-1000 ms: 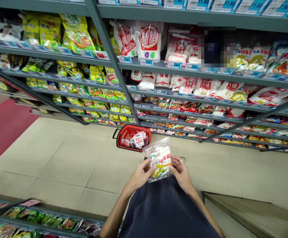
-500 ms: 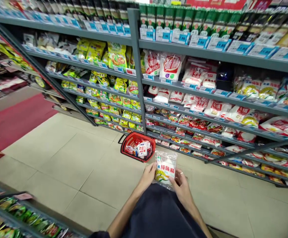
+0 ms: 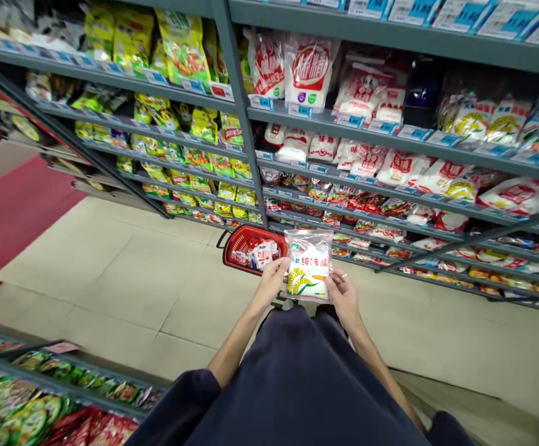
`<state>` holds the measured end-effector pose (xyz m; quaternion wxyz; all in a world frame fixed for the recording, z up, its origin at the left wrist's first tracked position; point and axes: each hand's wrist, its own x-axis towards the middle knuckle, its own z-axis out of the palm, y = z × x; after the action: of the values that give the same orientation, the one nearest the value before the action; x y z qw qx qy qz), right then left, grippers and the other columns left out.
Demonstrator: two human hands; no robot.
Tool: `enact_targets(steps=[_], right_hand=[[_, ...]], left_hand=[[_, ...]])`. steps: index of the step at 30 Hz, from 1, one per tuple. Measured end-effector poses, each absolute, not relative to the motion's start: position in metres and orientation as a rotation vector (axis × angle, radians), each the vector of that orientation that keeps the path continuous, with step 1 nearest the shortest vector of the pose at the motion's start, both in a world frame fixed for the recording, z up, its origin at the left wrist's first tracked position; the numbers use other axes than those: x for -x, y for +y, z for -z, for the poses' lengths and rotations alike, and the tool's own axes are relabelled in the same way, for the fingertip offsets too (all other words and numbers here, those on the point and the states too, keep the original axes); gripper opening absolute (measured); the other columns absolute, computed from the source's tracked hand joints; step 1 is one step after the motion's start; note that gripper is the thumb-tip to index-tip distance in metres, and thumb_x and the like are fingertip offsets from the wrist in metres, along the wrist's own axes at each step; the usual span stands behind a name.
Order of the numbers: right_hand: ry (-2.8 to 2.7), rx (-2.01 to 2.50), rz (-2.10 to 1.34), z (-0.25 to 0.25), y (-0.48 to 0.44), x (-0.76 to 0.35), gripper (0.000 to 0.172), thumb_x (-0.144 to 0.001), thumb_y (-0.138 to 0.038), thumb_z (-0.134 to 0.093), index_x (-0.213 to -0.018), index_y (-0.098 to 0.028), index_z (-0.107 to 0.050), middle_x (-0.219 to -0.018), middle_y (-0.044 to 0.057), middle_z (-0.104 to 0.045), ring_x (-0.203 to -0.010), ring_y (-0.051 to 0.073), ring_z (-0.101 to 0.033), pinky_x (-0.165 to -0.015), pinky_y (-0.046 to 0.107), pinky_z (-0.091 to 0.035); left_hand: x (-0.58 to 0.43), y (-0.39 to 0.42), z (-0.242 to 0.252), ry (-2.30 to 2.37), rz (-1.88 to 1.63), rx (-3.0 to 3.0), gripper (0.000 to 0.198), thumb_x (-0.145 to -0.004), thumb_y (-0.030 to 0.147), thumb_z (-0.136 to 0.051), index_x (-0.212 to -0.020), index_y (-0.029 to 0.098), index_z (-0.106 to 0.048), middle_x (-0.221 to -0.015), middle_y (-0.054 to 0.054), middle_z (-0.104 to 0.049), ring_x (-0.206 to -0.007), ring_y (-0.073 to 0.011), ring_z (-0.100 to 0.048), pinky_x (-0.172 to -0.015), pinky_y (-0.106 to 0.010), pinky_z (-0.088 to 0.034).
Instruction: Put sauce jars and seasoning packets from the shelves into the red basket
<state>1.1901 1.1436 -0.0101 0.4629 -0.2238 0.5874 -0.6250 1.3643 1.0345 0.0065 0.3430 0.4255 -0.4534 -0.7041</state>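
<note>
left hand [image 3: 273, 279] & right hand [image 3: 342, 292] grip seasoning packet [image 3: 308, 265] by its side edges, fingers closed on it, just right of red basket [image 3: 246, 246]; packet not yet shelved or binned.

Dark navy short-sleeved top, loose plain fabric, no print or logo, both forearms bare, thin ring on a finger of the right hand [image 3: 344, 296], left hand [image 3: 272, 280] unadorned

The packet [image 3: 308, 265] was glossy clear plastic with a printed front. The basket [image 3: 246, 238] was red plastic mesh. The shelves [image 3: 344, 124] looked like matt grey painted metal, and the floor [image 3: 111, 272] was smooth, pale tile.
</note>
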Motion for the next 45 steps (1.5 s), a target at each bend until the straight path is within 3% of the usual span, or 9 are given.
enact_targets(steps=[4,7,10,13,18,22,26,45], right_hand=[[1.446,0.497,1.562,0.015,1.149,-1.193,0.046,-0.074,-0.053,-0.084,-0.103,-0.024,-0.063,-0.107,0.006,-0.076,-0.098,0.025,-0.071,-0.084,0.037,-0.059],[1.439,0.460,1.576,0.024,1.158,-1.193,0.047,-0.073,-0.054,-0.084,-0.102,-0.025,-0.063,-0.109,0.006,-0.077,-0.098,0.025,-0.072,-0.084,0.038,-0.060],[1.440,0.409,1.578,0.033,1.166,-1.189,0.045,-0.073,-0.054,-0.085,-0.102,-0.025,-0.064,-0.109,0.008,-0.077,-0.096,0.027,-0.073,-0.081,0.039,-0.061],[1.433,0.361,1.608,0.039,1.169,-1.181,0.048,-0.073,-0.053,-0.085,-0.106,-0.025,-0.064,-0.111,0.009,-0.078,-0.095,0.030,-0.074,-0.077,0.041,-0.063],[1.452,0.393,1.625,0.041,1.168,-1.174,0.048,-0.071,-0.054,-0.086,-0.105,-0.026,-0.068,-0.110,0.009,-0.078,-0.095,0.032,-0.075,-0.075,0.043,-0.064],[1.400,0.400,1.654,0.042,1.163,-1.177,0.048,-0.070,-0.055,-0.087,-0.104,-0.025,-0.069,-0.110,0.010,-0.078,-0.094,0.032,-0.075,-0.075,0.045,-0.064],[1.377,0.382,1.645,0.042,1.165,-1.181,0.052,-0.067,-0.056,-0.088,-0.102,-0.022,-0.071,-0.105,0.010,-0.079,-0.093,0.033,-0.075,-0.079,0.047,-0.064],[1.403,0.427,1.627,0.042,1.185,-1.184,0.046,-0.083,-0.052,-0.078,-0.114,-0.020,-0.070,-0.117,0.010,-0.076,-0.105,0.029,-0.071,-0.086,0.040,-0.060]], left_hand=[[-1.358,1.033,-0.004,-1.231,1.825,-1.100,0.057,-0.080,0.070,-0.067,-0.064,0.019,-0.046,-0.061,0.005,-0.039,-0.056,-0.0084,-0.036,-0.049,-0.018,-0.033],[-1.356,1.044,0.007,-1.198,1.776,-1.162,0.058,-0.078,0.071,-0.069,-0.064,0.017,-0.052,-0.062,0.003,-0.048,-0.058,-0.0094,-0.043,-0.051,-0.019,-0.035],[-1.353,1.057,0.024,-1.052,1.865,-1.201,0.058,-0.076,0.072,-0.071,-0.085,0.015,-0.069,-0.075,-0.002,-0.065,-0.066,-0.0126,-0.057,-0.057,-0.020,-0.043],[-1.350,1.069,0.041,-0.944,2.045,-1.148,0.062,-0.075,0.070,-0.074,-0.106,0.017,-0.071,-0.083,-0.004,-0.072,-0.065,-0.0135,-0.064,-0.058,-0.022,-0.047],[-1.343,1.075,0.050,-1.036,2.102,-1.131,0.066,-0.064,0.069,-0.083,-0.098,0.013,-0.074,-0.081,-0.009,-0.076,-0.068,-0.0178,-0.069,-0.062,-0.025,-0.052],[-1.346,1.070,0.035,-1.217,2.082,-0.959,0.056,-0.076,0.062,-0.078,-0.107,0.016,-0.075,-0.101,-0.013,-0.079,-0.089,-0.0245,-0.074,-0.081,-0.032,-0.057],[-1.352,1.065,0.019,-1.369,2.101,-0.834,0.049,-0.081,0.056,-0.077,-0.110,0.016,-0.076,-0.107,-0.013,-0.079,-0.098,-0.0283,-0.073,-0.087,-0.035,-0.057],[-1.349,1.077,0.033,-1.219,2.182,-0.895,0.057,-0.076,0.053,-0.083,-0.114,0.011,-0.077,-0.107,-0.016,-0.080,-0.093,-0.0299,-0.077,-0.095,-0.045,-0.058]])
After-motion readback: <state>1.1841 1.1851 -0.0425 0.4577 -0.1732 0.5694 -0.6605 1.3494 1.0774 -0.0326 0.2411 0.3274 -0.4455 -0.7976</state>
